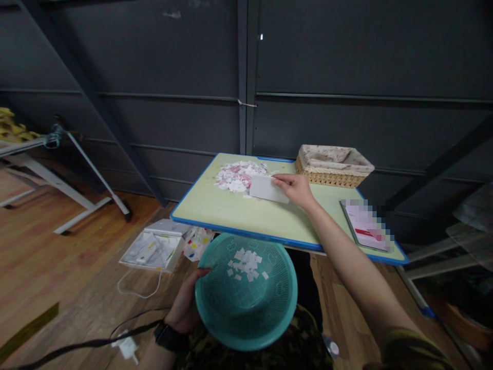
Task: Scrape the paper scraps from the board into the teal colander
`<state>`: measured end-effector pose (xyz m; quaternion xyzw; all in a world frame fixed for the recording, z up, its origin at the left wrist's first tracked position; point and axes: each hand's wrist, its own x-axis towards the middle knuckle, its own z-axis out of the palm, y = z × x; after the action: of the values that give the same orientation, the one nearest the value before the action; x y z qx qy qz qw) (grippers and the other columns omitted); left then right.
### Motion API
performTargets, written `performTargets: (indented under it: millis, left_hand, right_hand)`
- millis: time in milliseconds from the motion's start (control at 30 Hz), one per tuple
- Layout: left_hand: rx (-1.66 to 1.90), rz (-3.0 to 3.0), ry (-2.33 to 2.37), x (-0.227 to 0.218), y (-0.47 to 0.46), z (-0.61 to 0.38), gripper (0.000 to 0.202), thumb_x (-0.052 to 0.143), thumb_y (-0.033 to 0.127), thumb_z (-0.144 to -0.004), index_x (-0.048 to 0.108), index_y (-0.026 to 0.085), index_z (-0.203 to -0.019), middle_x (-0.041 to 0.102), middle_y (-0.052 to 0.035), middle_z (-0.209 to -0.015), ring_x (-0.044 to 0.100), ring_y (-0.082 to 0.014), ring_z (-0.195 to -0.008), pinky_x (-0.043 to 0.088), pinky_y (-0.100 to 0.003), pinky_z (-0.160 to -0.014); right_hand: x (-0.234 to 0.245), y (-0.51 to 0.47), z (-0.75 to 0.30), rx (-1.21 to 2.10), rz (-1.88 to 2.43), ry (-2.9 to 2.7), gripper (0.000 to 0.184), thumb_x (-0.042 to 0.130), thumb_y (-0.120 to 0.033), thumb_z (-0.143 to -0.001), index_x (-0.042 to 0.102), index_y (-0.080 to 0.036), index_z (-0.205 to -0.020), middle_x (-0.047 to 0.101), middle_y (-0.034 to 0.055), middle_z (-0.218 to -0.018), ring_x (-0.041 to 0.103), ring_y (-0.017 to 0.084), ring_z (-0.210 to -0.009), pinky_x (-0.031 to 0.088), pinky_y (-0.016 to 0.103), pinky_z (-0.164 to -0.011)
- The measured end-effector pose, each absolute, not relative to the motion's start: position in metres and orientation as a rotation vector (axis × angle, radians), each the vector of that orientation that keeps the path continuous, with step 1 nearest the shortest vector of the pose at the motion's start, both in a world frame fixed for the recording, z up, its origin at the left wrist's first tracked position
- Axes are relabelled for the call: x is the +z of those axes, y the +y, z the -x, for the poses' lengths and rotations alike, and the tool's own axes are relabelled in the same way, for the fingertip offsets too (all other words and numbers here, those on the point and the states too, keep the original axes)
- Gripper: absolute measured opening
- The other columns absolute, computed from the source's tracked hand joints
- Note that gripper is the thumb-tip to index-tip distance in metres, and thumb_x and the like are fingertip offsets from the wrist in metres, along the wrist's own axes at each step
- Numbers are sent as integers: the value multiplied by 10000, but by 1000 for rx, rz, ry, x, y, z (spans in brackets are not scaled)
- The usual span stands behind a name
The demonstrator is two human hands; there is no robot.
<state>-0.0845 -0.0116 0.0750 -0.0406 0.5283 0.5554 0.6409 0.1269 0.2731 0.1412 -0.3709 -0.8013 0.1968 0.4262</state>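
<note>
My right hand (296, 189) pinches a flat white card (268, 189) over the table, its far edge against a heap of white and pink paper scraps (239, 176). The heap lies on the pale green, blue-edged tabletop (215, 208). Below the table's front edge, my left hand (187, 298) grips the left rim of a teal plastic colander (246, 329), thumb over the rim and the other fingers hidden. Several small white paper pieces (246, 264) lie in the colander, which rests on my lap.
A cloth-lined wicker basket (329, 177) stands at the table's back right. A tablet (365, 226) lies at the right edge. On the floor at left are an open white box (152, 249) and a black cable (88, 344). A dark panelled wall (185, 67) closes the back.
</note>
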Motion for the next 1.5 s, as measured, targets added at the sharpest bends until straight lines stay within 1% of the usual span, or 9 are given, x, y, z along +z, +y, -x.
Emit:
performTargets:
  millis: [233,400,533,767,967,1100,1233,1367,1500]
  left_hand:
    - [1263,146,1204,79,-11,84,460,651,138,-761,649,111,-1220,806,-124,-957,738,-368,-952,593,-466,-826]
    - [1266,153,1178,82,-10,82,427,637,133,-764,663,104,-1189,806,-125,-947,726,-360,-995,584,-448,-855]
    - [1261,147,1190,80,-11,83,378,637,139,-772,676,85,-1144,808,-128,-884,742,-347,-946,585,-435,-848]
    - [1309,92,1199,75,-12,88,312,638,127,-778,690,98,-1085,804,-102,-787,764,-312,-814,591,-423,-826]
    - [1313,54,1186,73,-13,92,380,616,158,-805,652,74,-1173,806,-106,-818,763,-304,-815,587,-428,-824]
    - [1323,57,1181,68,-14,94,421,640,172,-792,638,60,-1197,805,-131,-874,759,-316,-838,582,-436,-828]
    - [1327,34,1163,65,-14,95,352,626,166,-807,657,77,-1146,804,-118,-851,758,-298,-846,566,-427,-868]
    - [1312,23,1165,62,-16,97,284,630,189,-817,675,82,-1076,800,-110,-799,757,-294,-792,571,-436,-845]
    - [1326,17,1116,59,-16,99,230,632,186,-818,682,108,-1028,802,-101,-805,756,-286,-797,571,-428,-842]
  right_hand:
    - [140,272,-125,521,926,-2009,256,626,-351,-841,787,-209,-979,765,58,-1021,717,254,-975,543,366,-867]
    - [142,269,-126,550,905,-2001,252,636,-357,-829,794,-208,-958,770,61,-998,721,255,-945,549,360,-837]
    - [145,269,-129,518,918,-1968,256,632,-345,-826,795,-196,-956,773,65,-982,722,256,-928,546,353,-818]
    - [146,263,-126,540,953,-2010,290,640,-371,-805,798,-179,-954,776,84,-954,721,259,-846,543,348,-758]
    - [148,261,-128,446,950,-2015,287,609,-352,-813,804,-169,-918,778,93,-920,718,259,-833,533,341,-752]
    - [145,260,-125,496,923,-1965,284,634,-370,-797,802,-171,-908,779,92,-911,717,254,-824,537,337,-735]
    - [142,259,-121,582,901,-1976,299,651,-378,-785,803,-155,-912,777,105,-912,715,254,-804,536,333,-714]
    - [146,261,-126,649,895,-2002,265,669,-371,-765,808,-175,-875,779,93,-908,714,257,-796,532,338,-698]
    - [153,266,-135,605,914,-1957,247,673,-360,-751,807,-173,-842,778,92,-861,707,253,-774,520,341,-690]
